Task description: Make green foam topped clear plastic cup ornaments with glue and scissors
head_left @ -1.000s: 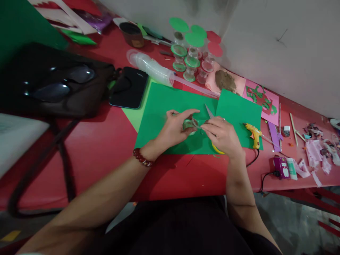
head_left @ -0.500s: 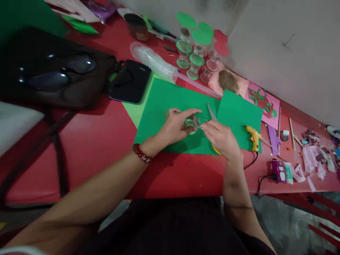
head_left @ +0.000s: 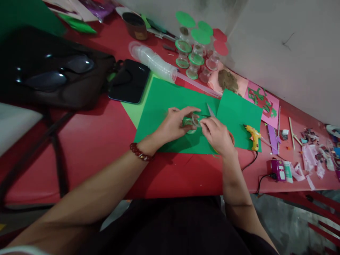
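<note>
My left hand (head_left: 174, 125) curls its thumb and fingers around a small clear plastic cup (head_left: 196, 120) with green at its base. The cup lies tilted, its open rim towards my right hand (head_left: 216, 134). My right fingertips are pinched together right at that rim; whatever is between them is too small to make out. Beneath both hands is a green sheet (head_left: 154, 117). Scissors (head_left: 210, 110) lie under my right hand, with a blade tip and part of the orange-yellow handle showing.
A yellow glue gun (head_left: 253, 137) lies on the sheet's right edge. Behind are stacked clear cups (head_left: 156, 63), cup pieces with green and red discs (head_left: 199, 37), and brown material (head_left: 227, 80) on pink paper. A black phone (head_left: 129, 81) and dark bag (head_left: 87, 85) lie left; scraps (head_left: 310, 156) lie right.
My right hand has shifted slightly and curled more, uncovering part of the scissors' handle. The cup's rim has turned a little more into view, while my left hand keeps its hold.
</note>
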Action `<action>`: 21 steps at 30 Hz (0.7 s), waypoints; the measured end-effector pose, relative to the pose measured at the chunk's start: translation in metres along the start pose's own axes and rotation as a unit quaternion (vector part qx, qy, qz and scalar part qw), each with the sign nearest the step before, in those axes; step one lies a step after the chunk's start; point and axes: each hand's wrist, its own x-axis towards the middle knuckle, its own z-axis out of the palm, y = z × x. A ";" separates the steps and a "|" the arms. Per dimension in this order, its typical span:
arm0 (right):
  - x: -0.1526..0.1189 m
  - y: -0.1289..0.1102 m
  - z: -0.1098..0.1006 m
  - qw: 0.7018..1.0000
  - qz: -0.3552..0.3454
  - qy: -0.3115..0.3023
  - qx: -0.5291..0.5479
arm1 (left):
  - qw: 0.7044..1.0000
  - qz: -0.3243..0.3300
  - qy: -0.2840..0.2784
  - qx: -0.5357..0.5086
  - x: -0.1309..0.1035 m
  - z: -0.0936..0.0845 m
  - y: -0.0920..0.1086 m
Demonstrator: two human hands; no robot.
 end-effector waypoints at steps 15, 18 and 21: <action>-0.001 -0.002 -0.010 0.975 0.151 0.068 0.145 | 0.990 -0.016 0.086 -0.114 0.000 -0.003 0.000; -0.002 -0.001 -0.011 0.975 0.152 0.069 0.147 | 0.988 -0.018 0.096 -0.123 0.000 -0.002 0.001; -0.002 -0.001 -0.009 0.965 0.149 0.076 0.203 | 0.987 -0.029 0.120 -0.104 -0.001 0.001 0.000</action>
